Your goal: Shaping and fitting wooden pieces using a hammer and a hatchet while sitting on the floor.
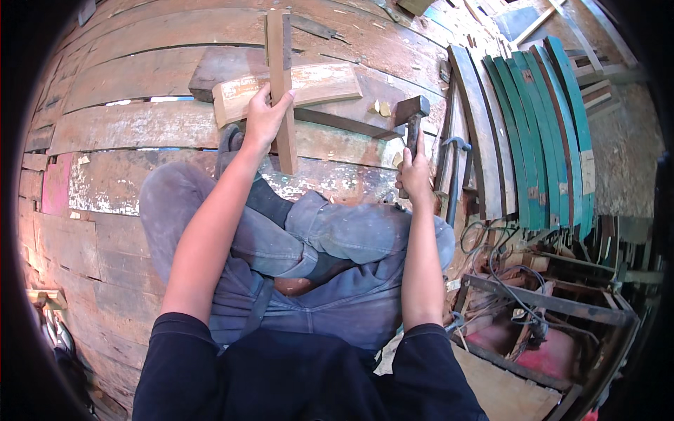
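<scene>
My left hand (264, 118) is closed around a narrow wooden bar (279, 56), which points away from me and crosses over a pale plank (324, 81). Whether the bar rests on that plank, I cannot tell. Beneath the plank lies a thick dark wooden beam (351, 121), set at a slant on the floor. To the right, my right hand (416, 172) grips a hammer (412, 111) by its handle, with the blocky metal head up beside the beam's right end. A few wood chips (382, 108) sit on the beam near the hammer head.
A plank floor (133, 130) with gaps surrounds my crossed legs. At right, several curved green slats (530, 133) stand in a row beside bare curved boards (477, 133) and a claw hammer (456, 144). Nearer on the right is a metal frame (547, 298) with tangled cables.
</scene>
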A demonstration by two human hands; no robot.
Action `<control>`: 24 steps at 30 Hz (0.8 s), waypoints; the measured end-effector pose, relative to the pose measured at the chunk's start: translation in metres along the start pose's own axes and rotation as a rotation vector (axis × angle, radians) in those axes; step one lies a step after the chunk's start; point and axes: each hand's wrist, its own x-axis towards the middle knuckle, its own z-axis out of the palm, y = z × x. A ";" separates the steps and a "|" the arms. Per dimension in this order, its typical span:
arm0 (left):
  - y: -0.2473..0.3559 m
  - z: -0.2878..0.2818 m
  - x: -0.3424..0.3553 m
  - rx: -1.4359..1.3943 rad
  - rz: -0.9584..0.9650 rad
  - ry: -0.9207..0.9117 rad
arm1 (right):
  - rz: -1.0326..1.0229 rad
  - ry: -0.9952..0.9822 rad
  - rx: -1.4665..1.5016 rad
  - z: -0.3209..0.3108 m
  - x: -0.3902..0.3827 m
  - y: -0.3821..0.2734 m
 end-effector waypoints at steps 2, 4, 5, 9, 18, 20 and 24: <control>-0.001 -0.002 0.000 0.025 -0.016 -0.006 | -0.007 0.015 0.025 0.005 -0.002 0.001; -0.003 -0.003 0.002 0.050 -0.027 -0.012 | 0.001 0.030 0.034 0.009 -0.004 0.001; -0.003 -0.002 0.002 0.046 -0.019 -0.019 | -0.033 0.050 0.073 0.012 -0.001 0.011; 0.000 -0.003 -0.002 0.041 -0.019 -0.022 | -0.044 0.110 0.225 0.015 -0.003 0.015; -0.002 -0.004 0.001 -0.016 -0.020 0.004 | -0.121 0.238 0.479 0.002 -0.008 0.001; -0.005 -0.007 0.000 -0.014 -0.027 -0.001 | -0.133 0.233 0.457 0.005 -0.008 0.003; 0.001 0.003 -0.001 -0.010 -0.020 -0.026 | -0.112 0.253 0.257 0.005 0.003 0.026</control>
